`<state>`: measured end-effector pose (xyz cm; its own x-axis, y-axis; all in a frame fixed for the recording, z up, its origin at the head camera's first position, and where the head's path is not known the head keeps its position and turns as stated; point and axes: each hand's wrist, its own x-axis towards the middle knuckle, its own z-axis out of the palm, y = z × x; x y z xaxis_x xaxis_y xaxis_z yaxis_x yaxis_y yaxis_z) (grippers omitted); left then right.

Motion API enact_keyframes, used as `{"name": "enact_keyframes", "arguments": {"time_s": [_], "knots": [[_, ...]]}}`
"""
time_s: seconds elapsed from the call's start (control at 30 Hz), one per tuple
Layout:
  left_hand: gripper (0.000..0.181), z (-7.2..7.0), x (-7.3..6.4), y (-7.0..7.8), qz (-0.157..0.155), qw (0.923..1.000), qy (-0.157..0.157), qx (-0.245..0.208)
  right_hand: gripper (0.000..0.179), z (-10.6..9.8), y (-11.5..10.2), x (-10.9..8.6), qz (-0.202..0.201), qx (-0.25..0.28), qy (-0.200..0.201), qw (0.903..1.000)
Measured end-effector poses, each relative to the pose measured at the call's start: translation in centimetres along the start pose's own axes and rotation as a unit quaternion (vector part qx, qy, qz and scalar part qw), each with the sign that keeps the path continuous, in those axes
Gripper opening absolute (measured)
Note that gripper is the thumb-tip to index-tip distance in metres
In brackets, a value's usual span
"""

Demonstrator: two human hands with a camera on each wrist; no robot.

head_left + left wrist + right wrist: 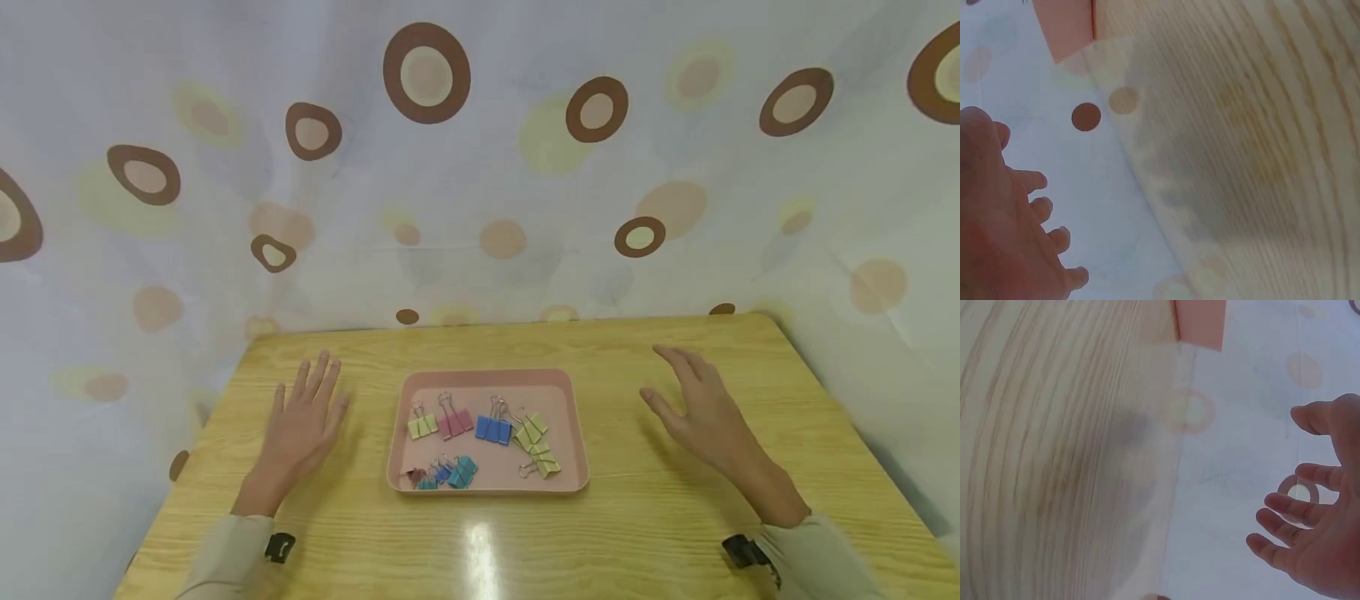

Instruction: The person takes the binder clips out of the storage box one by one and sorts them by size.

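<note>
A shallow pink tray (487, 379) lies between the two hands in the head view. Inside its upper part are a small yellow-green binder clip (423, 427), a pink binder clip (455, 424) and a blue binder clip (493, 430). More yellow-green clips (545, 460) overlap at the right. Along the lower left sit a teal binder clip (462, 472) and several smaller clips. My left hand (302, 425) is held left of the tray, fingers spread and holding nothing. On the other side, my right hand (708, 417) hovers with fingers extended, thumb apart, also holding nothing.
The tray stands on a wood-grain table (637, 533). Behind the table and along its sides hangs a pale curtain (480, 183) printed with brown and peach spots. Dark bands (281, 547) circle both sleeve cuffs.
</note>
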<state>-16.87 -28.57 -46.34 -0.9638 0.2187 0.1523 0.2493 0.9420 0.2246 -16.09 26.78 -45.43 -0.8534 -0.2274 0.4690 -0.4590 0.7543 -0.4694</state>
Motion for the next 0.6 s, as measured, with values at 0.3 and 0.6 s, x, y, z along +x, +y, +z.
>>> {"name": "enact_keyframes", "arguments": {"time_s": [0.3,0.6], "knots": [[0.062,2.3,0.3,2.3,0.022,0.9996,-0.019,-0.006,0.059,3.1,-3.3,0.9,-0.008,0.075,-0.015,0.9971],[0.060,4.0,0.3,4.8,0.052,0.9982,-0.030,-0.006,0.059,6.3,-5.2,0.5,-0.019,0.099,-0.045,0.9938]]}}
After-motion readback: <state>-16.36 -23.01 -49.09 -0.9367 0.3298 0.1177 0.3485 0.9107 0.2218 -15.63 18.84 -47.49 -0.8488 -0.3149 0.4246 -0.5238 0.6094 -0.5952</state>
